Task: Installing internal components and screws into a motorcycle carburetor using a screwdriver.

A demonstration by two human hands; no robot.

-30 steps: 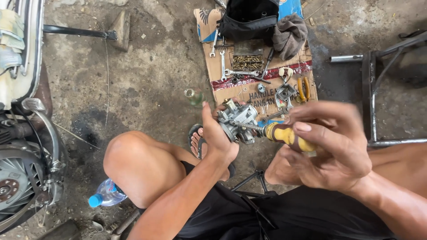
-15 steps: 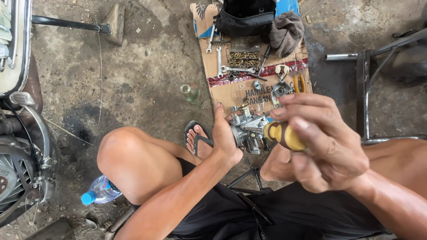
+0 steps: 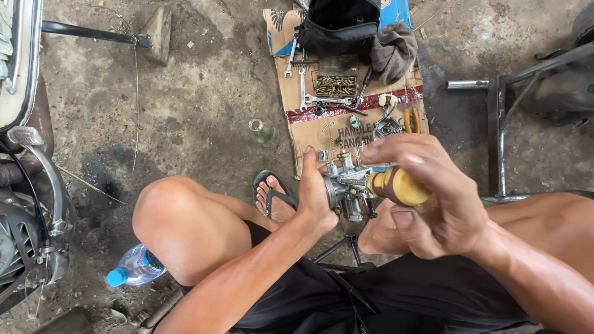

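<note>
2 hands unmoved, left hand (image 3: 315,201) still gripping carburetor (image 3: 348,190), right hand (image 3: 433,198) clasping yellow-handled screwdriver (image 3: 399,185)

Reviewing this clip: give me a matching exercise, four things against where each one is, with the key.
Things:
1. carburettor
2. yellow-handled screwdriver
3. plastic bottle
4. black bag

Places:
A. on the ground beside the bent knee
B. gripped in the right hand
C. at the far end of the cardboard
D. held in the left hand

Pairs: 1-D, 2-B, 3-A, 4-C
</note>
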